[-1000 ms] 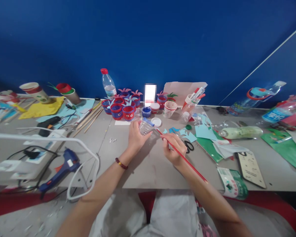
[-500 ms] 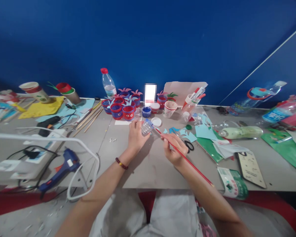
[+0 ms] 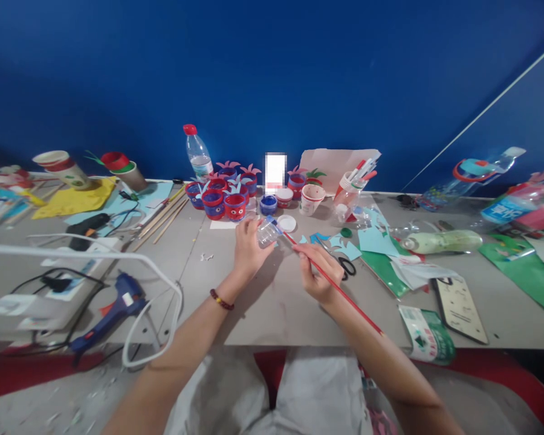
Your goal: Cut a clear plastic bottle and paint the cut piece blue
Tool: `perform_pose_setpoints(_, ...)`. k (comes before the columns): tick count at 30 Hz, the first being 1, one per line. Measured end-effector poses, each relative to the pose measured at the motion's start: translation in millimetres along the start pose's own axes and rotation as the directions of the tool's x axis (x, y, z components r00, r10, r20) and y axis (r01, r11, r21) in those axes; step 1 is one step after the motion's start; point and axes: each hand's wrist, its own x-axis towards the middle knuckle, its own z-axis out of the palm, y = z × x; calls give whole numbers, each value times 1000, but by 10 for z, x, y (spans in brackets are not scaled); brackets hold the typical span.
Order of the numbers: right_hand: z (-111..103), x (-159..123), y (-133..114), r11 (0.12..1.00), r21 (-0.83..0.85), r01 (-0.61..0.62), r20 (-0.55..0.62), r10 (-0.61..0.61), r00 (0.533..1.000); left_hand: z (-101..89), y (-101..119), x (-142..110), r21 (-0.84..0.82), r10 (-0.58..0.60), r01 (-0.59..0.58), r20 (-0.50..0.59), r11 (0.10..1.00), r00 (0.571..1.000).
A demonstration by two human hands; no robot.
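A clear plastic bottle piece (image 3: pixel 267 234) with blue paint along its rim is gripped in my left hand (image 3: pixel 248 246), tilted toward the right. My right hand (image 3: pixel 320 270) pinches a long red paintbrush (image 3: pixel 344 294), whose tip meets the painted rim. Just beyond my hands stand an open jar of blue paint (image 3: pixel 268 205) and a red-and-white jar (image 3: pixel 283 197). A white lid (image 3: pixel 287 223) lies between the jars and the brush. To the left of the jars are several red and blue painted cups (image 3: pixel 234 208) with paper leaves, some with eyes.
A blue glue gun (image 3: pixel 127 302) and white power strip (image 3: pixel 72 290) with loose cables are on the left. Wooden sticks (image 3: pixel 163 219) lie near them. Black-handled scissors (image 3: pixel 347 267), blue paper scraps (image 3: pixel 347 249) and a paper cup (image 3: pixel 312 200) are to the right. A capped bottle (image 3: pixel 197 154) stands behind.
The bottle piece has turned slightly in my left hand, and both hands have shifted a little left. The brush stays at its rim.
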Motion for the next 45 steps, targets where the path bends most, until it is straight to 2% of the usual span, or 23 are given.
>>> perform_pose_setpoints(7, -17, 53, -29, 1000, -17, 1, -3, -1, 1000, -37, 30, 36, -72, -45, 42, -38, 997, 998)
perform_pose_setpoints(17, -28, 89, 26, 991, -131, -22, 27, 26, 999, -83, 63, 97, -203, -225, 203, -91, 958, 970)
perform_pose_setpoints(20, -30, 106, 13, 992, -124, 11, 2, -10, 1000, -84, 92, 96, -278, -241, 217, -56, 936, 969)
perform_pose_setpoints(24, -33, 100, 1, 993, -111, 47, -9, -48, 999, -52, 68, 69, -315, -219, 210, 9, 925, 976)
perform_pose_setpoints(31, -28, 77, 18, 994, -106, 4, -8, -5, 1000, -53, 67, 45, -244, -154, 144, -24, 959, 988)
perform_pose_setpoints(35, -23, 86, 18, 994, -108, 23, -13, -25, 1000, -58, 100, 43, -223, -116, 110, -12, 969, 993)
perform_pose_setpoints(45, -34, 73, 29, 993, -107, 40, -20, -43, 999, -51, 38, 8, -154, -22, 35, 89, 987, 996)
